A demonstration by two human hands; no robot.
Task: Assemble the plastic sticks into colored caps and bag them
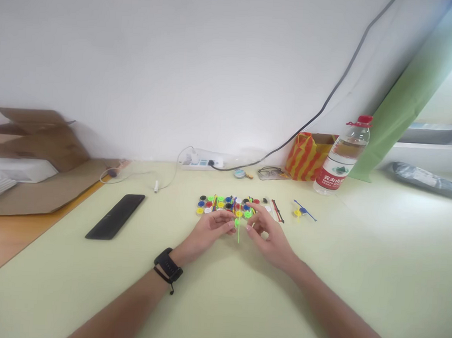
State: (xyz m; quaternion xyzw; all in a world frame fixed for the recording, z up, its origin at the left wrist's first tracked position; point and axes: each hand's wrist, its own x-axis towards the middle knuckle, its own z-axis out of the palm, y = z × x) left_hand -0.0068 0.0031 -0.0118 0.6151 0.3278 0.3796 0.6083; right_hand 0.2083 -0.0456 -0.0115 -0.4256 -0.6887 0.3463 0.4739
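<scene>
My left hand (210, 230), with a black watch on its wrist, pinches a small green button (237, 222) that sits on a thin green string (239, 235) hanging down toward the table. My right hand (267, 236) is close beside it, fingers curled and pinched near the top of the same string. Just beyond both hands lies a cluster of coloured buttons (224, 204) in green, blue, red, yellow, white and black, laid out in rows. A few more strings (277, 211) lie to the right of the cluster.
A black phone (116, 216) lies left of my hands. At the back stand a water bottle (342, 156), a striped orange bag (305, 157), glasses (271, 171) and a power strip (202, 161) with cables. A blue string with a yellow button (302, 211) lies at right. Cardboard (39, 142) sits far left.
</scene>
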